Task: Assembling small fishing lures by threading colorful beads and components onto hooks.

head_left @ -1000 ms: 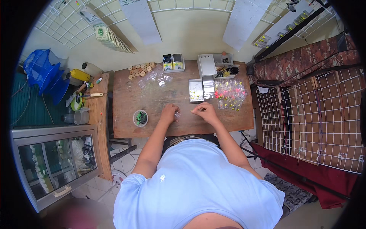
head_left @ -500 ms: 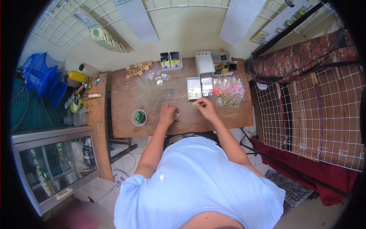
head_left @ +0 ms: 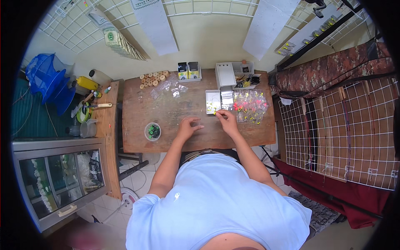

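Note:
My right hand [head_left: 227,123] is closed in a pinch on a small yellow-headed fishing lure [head_left: 215,113], at the near edge of a white tray [head_left: 207,96]. More small yellow-tipped lures lie in that tray. To its left, my left hand [head_left: 188,128] hovers over the wooden table [head_left: 171,110] with curved fingers and the thumb apart. No object shows clearly between them; a thin clear bag there would be hard to see. Right of the tray are clear packets [head_left: 251,104] with pink and yellow lures. A round tub [head_left: 153,131] holds dark green pieces.
Wooden spools [head_left: 152,78] and loose clear bags [head_left: 168,88] lie at the back left. White boxes [head_left: 225,76] stand at the back, one with black packets [head_left: 193,68]. A side bench [head_left: 109,137] adjoins on the left; a wire rack [head_left: 333,137] stands right.
My left hand has risen slightly and its thumb and fingers have spread; the clear bag seen by it earlier is no longer distinct. My right hand still pinches the lure beside the tray.

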{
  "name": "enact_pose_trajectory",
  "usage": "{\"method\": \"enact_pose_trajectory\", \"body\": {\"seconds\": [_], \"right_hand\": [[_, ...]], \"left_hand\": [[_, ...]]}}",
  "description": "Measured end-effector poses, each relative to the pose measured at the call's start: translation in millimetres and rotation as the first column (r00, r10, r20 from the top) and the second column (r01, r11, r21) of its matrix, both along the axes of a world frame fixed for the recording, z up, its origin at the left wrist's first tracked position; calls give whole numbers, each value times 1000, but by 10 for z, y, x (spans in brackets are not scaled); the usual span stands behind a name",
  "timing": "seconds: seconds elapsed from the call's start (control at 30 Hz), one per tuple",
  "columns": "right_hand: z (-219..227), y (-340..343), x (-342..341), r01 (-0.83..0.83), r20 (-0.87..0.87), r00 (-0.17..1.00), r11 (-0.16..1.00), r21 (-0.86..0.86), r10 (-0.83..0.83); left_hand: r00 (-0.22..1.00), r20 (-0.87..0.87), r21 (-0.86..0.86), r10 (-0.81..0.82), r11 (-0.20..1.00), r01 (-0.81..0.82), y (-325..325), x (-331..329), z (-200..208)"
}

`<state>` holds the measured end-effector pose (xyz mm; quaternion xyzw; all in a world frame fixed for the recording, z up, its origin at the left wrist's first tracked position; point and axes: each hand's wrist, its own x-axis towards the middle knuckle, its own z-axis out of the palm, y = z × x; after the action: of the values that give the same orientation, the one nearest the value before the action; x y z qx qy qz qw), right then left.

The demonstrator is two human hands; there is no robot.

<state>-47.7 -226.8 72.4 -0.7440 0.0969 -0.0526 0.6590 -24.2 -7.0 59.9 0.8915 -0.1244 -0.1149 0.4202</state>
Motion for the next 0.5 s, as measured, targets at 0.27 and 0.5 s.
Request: {"method": "enact_pose_trajectory", "body": {"seconds": [0.27, 0.5], "right_hand": [[37, -61, -46, -58, -188, 980, 997, 53, 67], [-23, -64, -97, 31, -141, 990, 997, 76, -20]], "left_hand": [[993, -108, -245, 40, 967, -66, -151, 109, 235], [994, -108, -272, 32, 960, -60, -186, 53, 167]]}}
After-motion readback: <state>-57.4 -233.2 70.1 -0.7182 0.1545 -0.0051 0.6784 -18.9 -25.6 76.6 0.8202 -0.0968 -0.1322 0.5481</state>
